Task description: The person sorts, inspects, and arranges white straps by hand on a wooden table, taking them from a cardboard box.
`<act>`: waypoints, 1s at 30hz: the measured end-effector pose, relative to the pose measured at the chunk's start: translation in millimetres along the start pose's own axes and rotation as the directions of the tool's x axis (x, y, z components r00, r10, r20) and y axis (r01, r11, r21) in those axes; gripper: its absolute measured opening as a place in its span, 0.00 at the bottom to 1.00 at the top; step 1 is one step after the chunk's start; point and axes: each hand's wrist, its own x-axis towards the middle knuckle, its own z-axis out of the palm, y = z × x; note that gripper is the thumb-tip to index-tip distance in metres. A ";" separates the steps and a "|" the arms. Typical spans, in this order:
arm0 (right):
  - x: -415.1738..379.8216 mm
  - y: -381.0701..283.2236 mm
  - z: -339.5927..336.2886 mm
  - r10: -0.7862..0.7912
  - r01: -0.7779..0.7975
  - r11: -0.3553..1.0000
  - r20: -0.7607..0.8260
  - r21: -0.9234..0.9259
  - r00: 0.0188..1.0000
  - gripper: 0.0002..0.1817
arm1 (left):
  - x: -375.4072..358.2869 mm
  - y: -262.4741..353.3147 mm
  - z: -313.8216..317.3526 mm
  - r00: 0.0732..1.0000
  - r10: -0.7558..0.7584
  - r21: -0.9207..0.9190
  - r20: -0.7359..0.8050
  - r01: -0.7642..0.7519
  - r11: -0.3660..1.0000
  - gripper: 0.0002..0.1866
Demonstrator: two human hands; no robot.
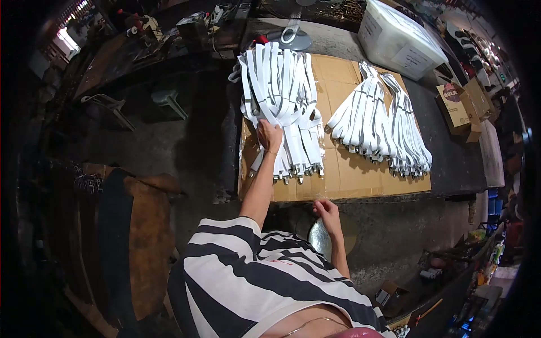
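Observation:
A thick pile of white suspenders (292,107), elastic straps with metal clips along their lower ends, lies on the left part of a cardboard sheet (338,188). My left hand (270,137) reaches onto the left side of this pile, its fingers closed at a white strap; the fingertips are partly hidden. By the front edge of the cardboard is my right hand (327,210), thumb and fingers pressed together. Whether anything is between them cannot be made out. Two bundles of suspenders, a nearer-left one (365,121) and a right one (407,138), lie fanned out further right.
A lidded clear plastic box (400,42) stands behind the bundles. An open carton (459,110) is at the right. A fan-like object with a white handle (290,35) lies behind the pile. Below the table edge is a round stool (320,239); brown sheets (152,242) hang at left.

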 end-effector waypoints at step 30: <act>65.7 -57.6 49.0 -0.010 -0.075 0.928 0.224 0.364 0.975 0.11 | -126.8 23.0 -78.8 0.578 0.044 -0.580 0.815 0.811 0.082 0.11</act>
